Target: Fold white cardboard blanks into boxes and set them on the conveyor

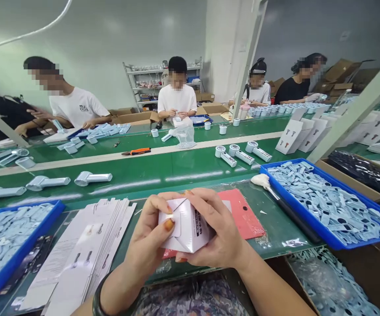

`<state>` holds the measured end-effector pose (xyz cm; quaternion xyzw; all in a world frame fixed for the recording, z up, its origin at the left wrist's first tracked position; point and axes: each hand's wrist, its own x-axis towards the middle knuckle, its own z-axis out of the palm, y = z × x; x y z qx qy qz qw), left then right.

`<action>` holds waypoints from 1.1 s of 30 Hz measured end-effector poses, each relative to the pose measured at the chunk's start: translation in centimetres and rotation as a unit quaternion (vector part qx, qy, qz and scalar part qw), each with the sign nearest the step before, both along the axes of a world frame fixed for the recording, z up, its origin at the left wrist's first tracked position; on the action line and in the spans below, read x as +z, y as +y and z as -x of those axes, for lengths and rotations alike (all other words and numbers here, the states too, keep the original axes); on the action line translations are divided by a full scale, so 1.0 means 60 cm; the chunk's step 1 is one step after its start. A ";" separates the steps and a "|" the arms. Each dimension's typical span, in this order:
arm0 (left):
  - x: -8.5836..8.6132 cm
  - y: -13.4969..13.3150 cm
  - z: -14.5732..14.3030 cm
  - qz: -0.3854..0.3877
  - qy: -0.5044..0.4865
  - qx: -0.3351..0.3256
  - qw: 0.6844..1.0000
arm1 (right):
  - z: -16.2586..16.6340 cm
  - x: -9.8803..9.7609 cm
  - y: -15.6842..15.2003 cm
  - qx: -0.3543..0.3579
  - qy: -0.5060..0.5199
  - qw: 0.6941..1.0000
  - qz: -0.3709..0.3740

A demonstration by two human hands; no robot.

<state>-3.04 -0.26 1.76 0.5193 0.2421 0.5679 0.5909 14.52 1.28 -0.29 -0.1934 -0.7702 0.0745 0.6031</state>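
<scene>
Both my left hand (148, 232) and my right hand (212, 224) grip a small white printed carton (190, 232) above the bench, and its flap is folded at the near left. My left thumb presses on that flap while my right fingers wrap over the top. A stack of flat white carton blanks (84, 250) lies to the left of my hands. Under the carton lies a red mat (242, 215). A dark bangle (96, 299) circles my left wrist.
Blue trays of pale blue flat parts stand left (21, 256) and right (285, 161). A white-tipped brush (272, 191) lies beside the right tray. Beyond, a green conveyor (143, 164) carries white devices (48, 182). Several co-workers (176, 92) sit across it.
</scene>
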 end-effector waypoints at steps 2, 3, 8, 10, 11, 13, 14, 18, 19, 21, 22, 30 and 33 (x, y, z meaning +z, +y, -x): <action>-0.006 0.000 -0.014 0.059 -0.041 -0.022 0.997 | -0.004 -0.002 -0.003 -0.014 -0.018 1.000 0.003; -0.010 0.001 -0.019 0.073 -0.050 -0.023 0.996 | -0.006 -0.004 -0.004 -0.019 -0.023 1.000 0.007; -0.034 0.005 -0.033 0.083 -0.030 0.013 0.996 | -0.016 -0.015 -0.005 -0.036 -0.059 0.997 0.033; -0.040 0.008 -0.033 0.093 -0.015 -0.005 0.996 | -0.018 -0.019 -0.005 -0.043 -0.069 0.996 0.045; -0.042 0.010 -0.032 0.095 -0.006 -0.014 0.995 | -0.019 -0.021 -0.005 -0.045 -0.071 0.995 0.048; -0.041 0.013 -0.030 0.088 0.010 -0.018 0.996 | -0.020 -0.024 -0.004 -0.048 -0.074 0.995 0.052; -0.040 0.014 -0.030 0.082 0.017 -0.017 0.996 | -0.020 -0.025 -0.004 -0.050 -0.075 0.995 0.051; -0.037 0.017 -0.030 0.059 0.027 -0.029 0.997 | -0.022 -0.024 -0.004 -0.066 -0.085 0.993 0.038; -0.037 0.018 -0.031 0.052 0.029 -0.033 0.998 | -0.022 -0.024 -0.005 -0.071 -0.088 0.993 0.034; -0.039 0.019 -0.032 0.037 0.034 -0.033 0.998 | -0.022 -0.023 -0.006 -0.082 -0.092 0.992 0.030; -0.040 0.020 -0.033 0.033 0.037 -0.033 0.998 | -0.022 -0.022 -0.007 -0.087 -0.095 0.991 0.028; -0.042 0.018 -0.020 0.071 -0.087 -0.056 0.992 | -0.034 -0.014 -0.006 -0.102 -0.093 0.990 0.025; -0.063 0.018 -0.009 0.017 -0.001 -0.032 0.999 | -0.043 -0.008 -0.006 -0.125 -0.101 0.986 0.054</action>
